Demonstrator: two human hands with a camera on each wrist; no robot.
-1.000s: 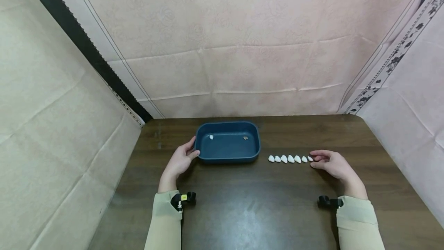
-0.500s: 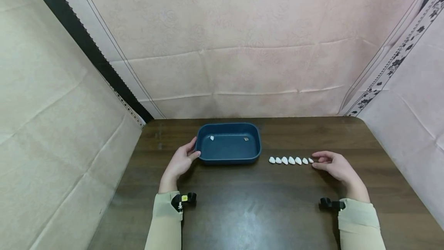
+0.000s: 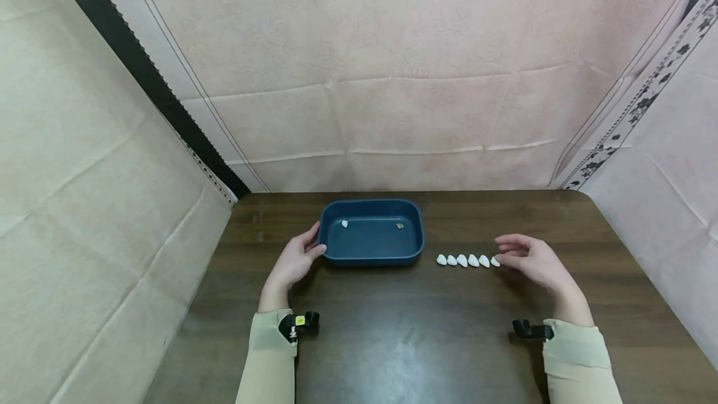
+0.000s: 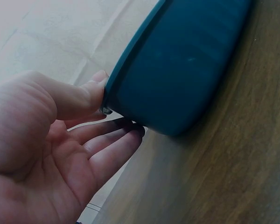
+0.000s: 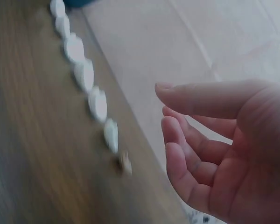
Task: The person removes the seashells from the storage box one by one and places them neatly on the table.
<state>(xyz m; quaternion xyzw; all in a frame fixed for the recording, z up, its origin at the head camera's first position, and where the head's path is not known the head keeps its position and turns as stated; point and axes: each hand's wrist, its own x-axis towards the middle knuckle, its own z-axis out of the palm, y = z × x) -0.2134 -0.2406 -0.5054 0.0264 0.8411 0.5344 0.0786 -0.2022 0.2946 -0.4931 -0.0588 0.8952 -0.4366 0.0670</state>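
My left hand holds the left end of a blue rectangular tray. In the left wrist view the thumb presses at the rim of the tray, with the fingers beneath the rim. Several small white shell-like pieces lie in a row to the right of the tray. My right hand hovers over the right end of this row, its fingers loosely bent and nothing between them. The right wrist view shows a smaller, brownish-white piece at that end, hidden by the hand in the head view.
Inside the tray lie a small white piece at the left and a brownish one at the right. Beyond the wooden table hangs pale cloth, with more cloth at both sides.
My right hand has shifted slightly left and up, from beside the row's right end to over it, covering the last piece. My left hand keeps its hold on the tray.
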